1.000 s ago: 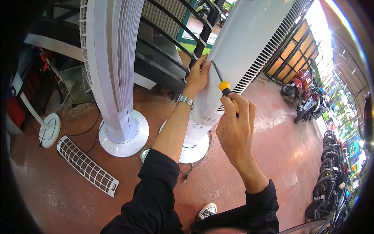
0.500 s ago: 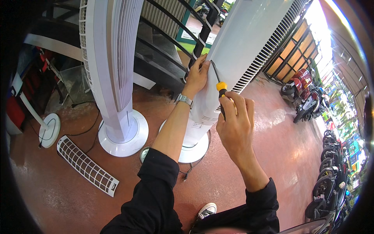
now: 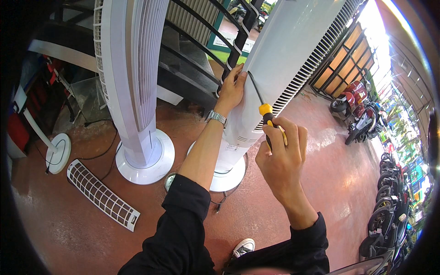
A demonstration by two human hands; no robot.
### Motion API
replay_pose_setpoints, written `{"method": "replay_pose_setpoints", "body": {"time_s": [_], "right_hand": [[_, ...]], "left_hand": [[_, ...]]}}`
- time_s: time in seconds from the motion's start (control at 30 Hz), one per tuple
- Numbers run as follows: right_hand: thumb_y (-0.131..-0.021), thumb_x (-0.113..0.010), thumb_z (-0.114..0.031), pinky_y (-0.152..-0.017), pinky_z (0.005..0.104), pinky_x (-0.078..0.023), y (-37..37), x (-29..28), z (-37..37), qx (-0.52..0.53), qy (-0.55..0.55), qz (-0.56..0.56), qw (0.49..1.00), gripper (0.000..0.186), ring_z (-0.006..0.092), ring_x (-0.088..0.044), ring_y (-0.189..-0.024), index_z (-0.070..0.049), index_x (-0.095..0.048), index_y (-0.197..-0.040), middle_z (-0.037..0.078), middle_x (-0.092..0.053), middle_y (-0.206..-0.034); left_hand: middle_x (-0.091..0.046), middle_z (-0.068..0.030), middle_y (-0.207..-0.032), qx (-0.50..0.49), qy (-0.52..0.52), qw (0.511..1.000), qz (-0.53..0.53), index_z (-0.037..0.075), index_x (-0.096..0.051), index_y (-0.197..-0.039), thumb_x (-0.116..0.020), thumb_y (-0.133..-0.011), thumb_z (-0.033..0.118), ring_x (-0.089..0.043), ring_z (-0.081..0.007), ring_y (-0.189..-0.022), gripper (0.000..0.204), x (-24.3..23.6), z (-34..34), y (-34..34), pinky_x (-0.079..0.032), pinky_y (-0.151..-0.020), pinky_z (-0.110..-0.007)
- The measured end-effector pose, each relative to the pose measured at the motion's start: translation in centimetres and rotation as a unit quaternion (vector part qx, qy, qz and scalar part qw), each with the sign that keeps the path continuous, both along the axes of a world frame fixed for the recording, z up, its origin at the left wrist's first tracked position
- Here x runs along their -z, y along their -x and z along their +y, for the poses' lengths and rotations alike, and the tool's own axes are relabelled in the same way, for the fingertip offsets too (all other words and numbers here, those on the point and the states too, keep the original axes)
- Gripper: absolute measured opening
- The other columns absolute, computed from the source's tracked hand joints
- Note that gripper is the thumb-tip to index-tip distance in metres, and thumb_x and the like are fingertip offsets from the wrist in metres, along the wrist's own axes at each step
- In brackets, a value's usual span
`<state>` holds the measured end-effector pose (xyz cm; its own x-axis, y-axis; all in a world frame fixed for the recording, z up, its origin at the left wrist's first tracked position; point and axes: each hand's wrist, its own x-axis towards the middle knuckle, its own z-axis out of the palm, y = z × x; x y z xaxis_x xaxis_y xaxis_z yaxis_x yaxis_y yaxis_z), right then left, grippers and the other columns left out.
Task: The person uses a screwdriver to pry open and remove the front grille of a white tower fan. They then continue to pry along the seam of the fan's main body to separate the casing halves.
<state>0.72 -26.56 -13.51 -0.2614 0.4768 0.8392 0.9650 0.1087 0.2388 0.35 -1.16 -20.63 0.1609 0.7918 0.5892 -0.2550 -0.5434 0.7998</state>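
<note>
A white tower fan (image 3: 284,50) with a slotted side leans across the view in front of me. My left hand (image 3: 232,91), wearing a metal watch, grips this fan's left edge, its fingers bent around the side and partly hidden. In my right hand (image 3: 285,158) is a screwdriver (image 3: 266,110) with a yellow and black handle. The long thin shaft slants up and left, and its tip is at the fan's white casing, close to my left fingertips. Whether the tip sits in a screw hole cannot be made out.
Another white tower fan (image 3: 137,64) stands to the left on a round base. A detached white grille (image 3: 103,195) lies on the red floor. Behind are black stair railings (image 3: 195,50); a power cord (image 3: 220,201) trails below. Motorcycles (image 3: 360,107) are parked at right.
My right hand and the screwdriver handle have shifted slightly right and down, tilting the shaft more. The tip stays near the same spot. My left hand has not moved.
</note>
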Motion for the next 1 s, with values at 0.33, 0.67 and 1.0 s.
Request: {"method": "replay_pose_setpoints", "body": {"time_s": [0.33, 0.67, 1.0], "right_hand": [[-0.068, -0.067, 0.011, -0.071, 0.0354, -0.051, 0.4, -0.2, -0.2, 0.005, -0.012, 0.004, 1.0, 0.029, 0.027, -0.055, -0.087, 0.001, -0.064, -0.095, 0.011, -0.06, -0.106], [-0.07, -0.064, 0.009, -0.075, 0.0368, -0.051, -0.7, 1.1, 2.1, 0.01, -0.01, 0.023, 1.0, 0.034, 0.0292, -0.054, -0.087, 0.0, -0.062, -0.103, 0.012, -0.059, -0.109], [-0.078, -0.068, 0.002, -0.068, 0.0396, -0.055, 0.0, 0.6, 1.9, 0.058, 0.041, 0.064, 0.995, 0.03, 0.0322, -0.06, -0.089, -0.002, -0.061, -0.107, 0.015, -0.056, -0.112]], "left_hand": [[-0.065, -0.0209, -0.129, 0.0, -0.011, 1.0, -0.012, 0.006, -0.052, -0.144, -0.049, -0.105, 0.042, -0.064, -0.0307, -0.117, 0.053, 0.3, 0.3, -0.3, -0.047, -0.101, -0.039], [-0.064, -0.0206, -0.132, -0.005, 0.005, 1.0, 0.002, 0.007, -0.052, -0.144, -0.05, -0.105, 0.039, -0.062, -0.03, -0.121, 0.051, 0.1, 0.1, -0.3, -0.045, -0.103, -0.039], [-0.064, -0.0199, -0.132, 0.012, 0.001, 1.0, -0.015, 0.006, -0.052, -0.144, -0.05, -0.105, 0.038, -0.062, -0.0295, -0.121, 0.05, 0.0, -0.1, -0.3, -0.045, -0.104, -0.038]]}}
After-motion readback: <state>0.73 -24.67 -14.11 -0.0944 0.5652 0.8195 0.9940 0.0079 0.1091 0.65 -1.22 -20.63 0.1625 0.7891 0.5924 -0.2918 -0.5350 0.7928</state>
